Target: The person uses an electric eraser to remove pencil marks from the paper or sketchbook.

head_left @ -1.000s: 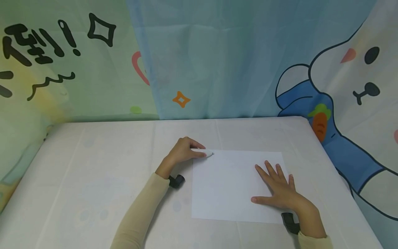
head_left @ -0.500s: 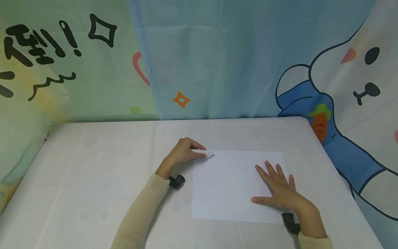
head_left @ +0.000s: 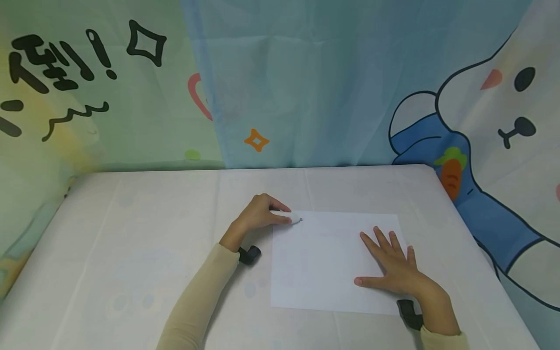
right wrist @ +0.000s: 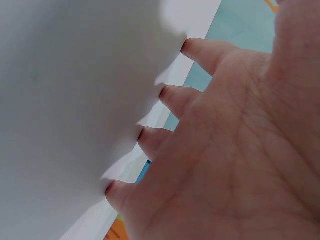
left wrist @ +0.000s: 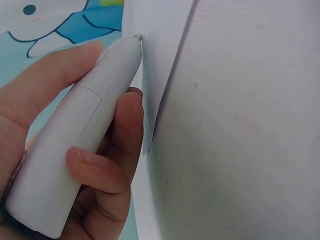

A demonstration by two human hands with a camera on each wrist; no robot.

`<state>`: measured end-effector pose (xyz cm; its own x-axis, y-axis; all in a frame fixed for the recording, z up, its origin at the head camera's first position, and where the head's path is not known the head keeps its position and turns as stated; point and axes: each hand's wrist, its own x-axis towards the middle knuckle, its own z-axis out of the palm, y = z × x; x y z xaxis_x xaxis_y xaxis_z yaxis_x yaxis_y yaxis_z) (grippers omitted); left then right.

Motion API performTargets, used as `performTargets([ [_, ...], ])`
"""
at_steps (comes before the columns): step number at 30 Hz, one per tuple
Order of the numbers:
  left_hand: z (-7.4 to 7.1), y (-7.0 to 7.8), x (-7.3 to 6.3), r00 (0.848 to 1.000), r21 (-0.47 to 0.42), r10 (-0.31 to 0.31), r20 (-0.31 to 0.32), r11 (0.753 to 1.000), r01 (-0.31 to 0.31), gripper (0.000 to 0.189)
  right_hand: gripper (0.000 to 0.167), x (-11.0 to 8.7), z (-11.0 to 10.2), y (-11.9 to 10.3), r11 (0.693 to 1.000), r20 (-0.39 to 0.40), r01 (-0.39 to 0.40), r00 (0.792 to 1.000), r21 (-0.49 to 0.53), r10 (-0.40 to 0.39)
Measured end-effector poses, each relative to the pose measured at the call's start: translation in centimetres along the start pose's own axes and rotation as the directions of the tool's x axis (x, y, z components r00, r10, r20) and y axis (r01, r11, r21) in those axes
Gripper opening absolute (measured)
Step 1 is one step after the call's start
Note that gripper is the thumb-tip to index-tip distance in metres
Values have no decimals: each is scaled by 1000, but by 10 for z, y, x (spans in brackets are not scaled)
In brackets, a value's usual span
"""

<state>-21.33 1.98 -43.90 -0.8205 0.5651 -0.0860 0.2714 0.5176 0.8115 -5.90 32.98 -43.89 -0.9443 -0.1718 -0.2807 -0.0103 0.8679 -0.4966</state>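
In the head view my left hand [head_left: 260,212] is over the far left corner of a white sheet of paper [head_left: 323,262], gripping a thick white pen-like tool [head_left: 294,217]. The left wrist view shows the tool's smooth body [left wrist: 65,140] with thumb and fingers around it. Its small grey tip points at the sheet and stands right at the surface. My right hand [head_left: 395,270] rests on the right side of the sheet with fingers spread. From the right wrist, the fingertips [right wrist: 116,192] press against the paper [right wrist: 75,115]. No marks are visible on the sheet.
A white cloth covers the table [head_left: 144,262]. Behind and to the sides hangs a printed curtain [head_left: 332,87] with a cartoon rabbit [head_left: 485,112] at the right. Black straps with small camera mounts [head_left: 249,255] sit at both wrists.
The tool's tip has shifted very slightly toward the person, along with the left fingers. The right hand and the paper hold their places; the whole head view drifts a little.
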Motion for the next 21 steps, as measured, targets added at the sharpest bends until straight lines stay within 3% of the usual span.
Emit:
performTargets([
  [21, -2, 1, -1, 999, -4, 7, 35, 1000, -7, 25, 110, 0, -1, 0, 1000, 14, -8, 1000, 7, 8],
])
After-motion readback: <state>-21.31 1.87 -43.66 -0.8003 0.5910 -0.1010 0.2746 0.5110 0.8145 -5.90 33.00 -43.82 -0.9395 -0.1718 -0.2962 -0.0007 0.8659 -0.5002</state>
